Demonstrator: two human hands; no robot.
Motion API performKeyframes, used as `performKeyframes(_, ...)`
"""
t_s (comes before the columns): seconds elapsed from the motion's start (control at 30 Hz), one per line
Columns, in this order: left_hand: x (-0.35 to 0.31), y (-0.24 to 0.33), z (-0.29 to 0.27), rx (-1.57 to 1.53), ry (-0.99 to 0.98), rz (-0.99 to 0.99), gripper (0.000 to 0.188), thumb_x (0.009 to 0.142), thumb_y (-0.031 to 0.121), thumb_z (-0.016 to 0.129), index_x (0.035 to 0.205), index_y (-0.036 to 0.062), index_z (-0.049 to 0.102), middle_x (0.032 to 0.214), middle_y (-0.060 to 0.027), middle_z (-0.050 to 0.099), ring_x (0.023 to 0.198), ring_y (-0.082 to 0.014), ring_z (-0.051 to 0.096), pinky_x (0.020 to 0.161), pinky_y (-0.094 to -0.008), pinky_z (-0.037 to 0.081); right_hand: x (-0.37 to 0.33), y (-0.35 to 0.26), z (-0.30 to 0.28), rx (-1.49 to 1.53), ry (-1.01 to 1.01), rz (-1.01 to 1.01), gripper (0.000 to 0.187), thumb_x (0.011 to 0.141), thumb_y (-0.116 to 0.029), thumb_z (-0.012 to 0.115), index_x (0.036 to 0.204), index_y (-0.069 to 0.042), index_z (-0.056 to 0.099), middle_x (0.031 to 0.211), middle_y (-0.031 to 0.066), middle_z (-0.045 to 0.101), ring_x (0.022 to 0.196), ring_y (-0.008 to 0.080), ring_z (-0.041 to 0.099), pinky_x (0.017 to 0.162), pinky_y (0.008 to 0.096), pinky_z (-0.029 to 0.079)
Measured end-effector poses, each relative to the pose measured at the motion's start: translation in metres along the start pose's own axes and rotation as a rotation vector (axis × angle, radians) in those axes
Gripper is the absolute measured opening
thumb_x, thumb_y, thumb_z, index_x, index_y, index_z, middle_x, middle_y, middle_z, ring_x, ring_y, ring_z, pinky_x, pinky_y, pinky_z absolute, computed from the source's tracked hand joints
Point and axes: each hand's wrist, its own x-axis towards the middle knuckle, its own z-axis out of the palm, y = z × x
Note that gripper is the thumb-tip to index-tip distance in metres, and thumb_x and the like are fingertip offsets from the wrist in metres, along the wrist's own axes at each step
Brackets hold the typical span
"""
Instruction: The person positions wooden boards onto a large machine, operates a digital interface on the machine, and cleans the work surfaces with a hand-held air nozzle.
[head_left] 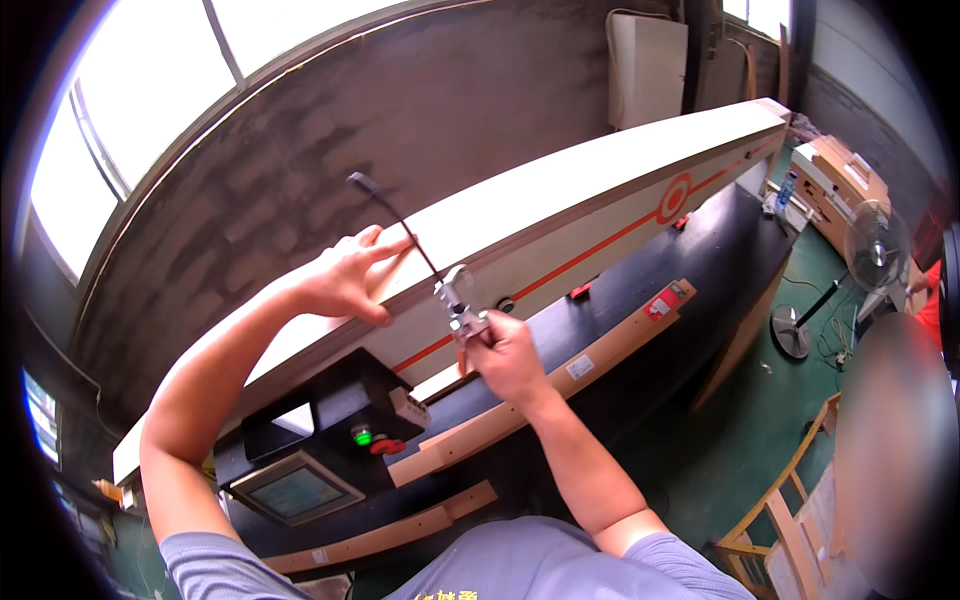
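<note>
My right hand is closed round a silver metal hand tool; its exact kind is unclear. From the tool a long thin dark rod rises to the upper left and ends in a black tip. Beside it, my left hand lies over the top edge of a long white machine beam, thumb and fingers apart, holding nothing that I can see. The tool is in front of the beam's side, which carries a red stripe and a ring mark. Part of its handle is hidden by my right fingers.
Below my left arm sits a black control box with a screen, a green light and a red knob. Brown strips lie on the dark bench. At right stand a fan, a yellow-edged rack and another person's red sleeve.
</note>
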Motion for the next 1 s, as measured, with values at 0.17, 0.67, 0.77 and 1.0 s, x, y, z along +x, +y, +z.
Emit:
performKeyframes(0.17, -0.001, -0.012, 0.012, -0.018, 0.074, 0.024, 0.120, 0.059, 0.036, 0.089, 0.165, 0.0179, 0.036, 0.165, -0.0367, 0.021, 0.157, -0.0491, 0.020, 0.126, -0.0513, 0.022, 0.021, -0.009, 0.030, -0.030, -0.105, -0.089, 0.006, 0.094, 0.001, 0.061, 0.100, 0.000, 0.062, 0.090, 0.0085, 0.060, 0.070, 0.0154, 0.062, 0.065, 0.0331, 0.051)
performKeyframes(0.67, 0.033, -0.037, 0.009, -0.096, 0.144, 0.052, 0.121, 0.054, 0.039, 0.093, 0.162, 0.0174, 0.043, 0.166, -0.0315, 0.029, 0.155, -0.0460, 0.027, 0.126, -0.0491, 0.023, 0.038, -0.016, 0.027, -0.113, 0.104, -0.078, 0.049, 0.092, -0.005, 0.064, 0.138, 0.001, 0.049, 0.091, 0.0109, 0.065, 0.078, 0.0183, 0.066, 0.075, 0.0353, 0.055)
performKeyframes(0.77, 0.061, -0.027, 0.011, -0.097, 0.195, 0.028, 0.120, 0.054, 0.036, 0.096, 0.160, 0.0163, 0.046, 0.164, -0.0318, 0.033, 0.153, -0.0432, 0.034, 0.125, -0.0446, 0.026, 0.039, -0.006, 0.021, -0.123, 0.157, -0.139, 0.063, 0.093, -0.006, 0.064, 0.151, 0.000, 0.040, 0.091, 0.0121, 0.064, 0.080, 0.0223, 0.066, 0.078, 0.0370, 0.054)
performKeyframes(1.0, 0.090, -0.002, 0.007, -0.041, 0.224, 0.019, 0.112, 0.060, 0.043, 0.096, 0.158, 0.0214, 0.048, 0.163, -0.0388, 0.027, 0.152, -0.0497, 0.033, 0.122, -0.0520, 0.035, 0.033, -0.006, 0.014, -0.146, 0.133, -0.140, 0.073, 0.094, -0.008, 0.063, 0.160, 0.001, 0.032, 0.100, 0.0164, 0.067, 0.086, 0.0240, 0.068, 0.083, 0.0360, 0.054)
